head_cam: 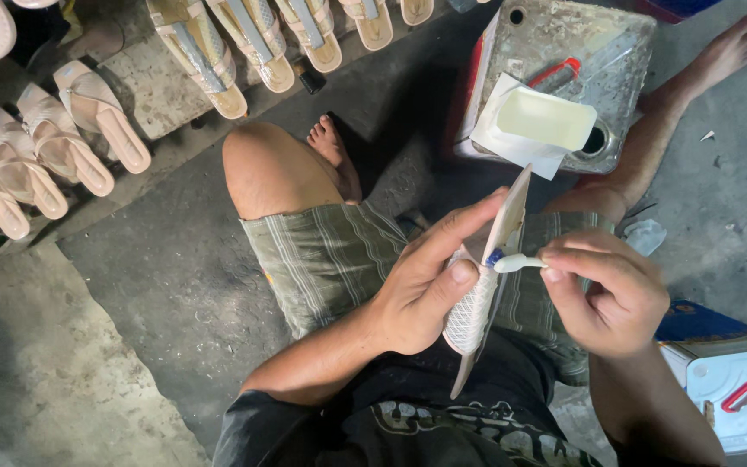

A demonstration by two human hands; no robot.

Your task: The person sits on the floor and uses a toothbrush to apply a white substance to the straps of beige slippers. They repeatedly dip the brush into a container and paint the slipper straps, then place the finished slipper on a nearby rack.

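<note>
left hand (425,290) clamps sandal (486,277) by strap | right hand (607,290) pinches small brush (516,262) | sandal looks light, flexible; grip sole edges

sandal in hand: the sandal (486,285) stands on edge over the lap, left hand (421,290) left of it, right hand (611,290) right
brush: the brush (516,263) touches the sandal
tray: the tray (546,118) sits on the can (564,52) ahead
sandal rows: the sandal rows (45,156) lie on the floor (157,277), far left

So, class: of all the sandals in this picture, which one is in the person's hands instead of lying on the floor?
The sandal with the pale woven strap, gripped on edge by the left hand over the lap; the right hand touches a small brush to it. The other sandals lie in floor rows.
</note>
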